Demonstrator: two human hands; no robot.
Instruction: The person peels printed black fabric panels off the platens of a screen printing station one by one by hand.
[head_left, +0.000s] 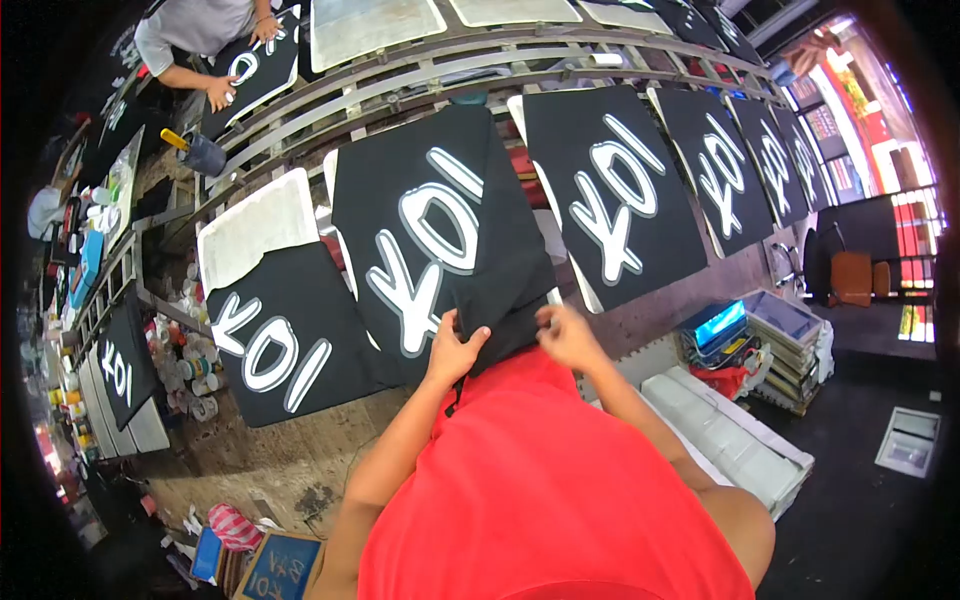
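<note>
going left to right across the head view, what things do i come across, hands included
Small black printed cloth → dark pot with a yellow handle → wood-framed blue panel → left hand → right hand → shiny blue box → brown seat.

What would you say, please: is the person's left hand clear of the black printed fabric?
No, the left hand has its thumb and fingers on a fold of the black printed fabric.

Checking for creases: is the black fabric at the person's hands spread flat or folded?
Partly folded: the black fabric lies spread around its white lettering, but bunches and overlaps near the left hand and right hand.
</note>
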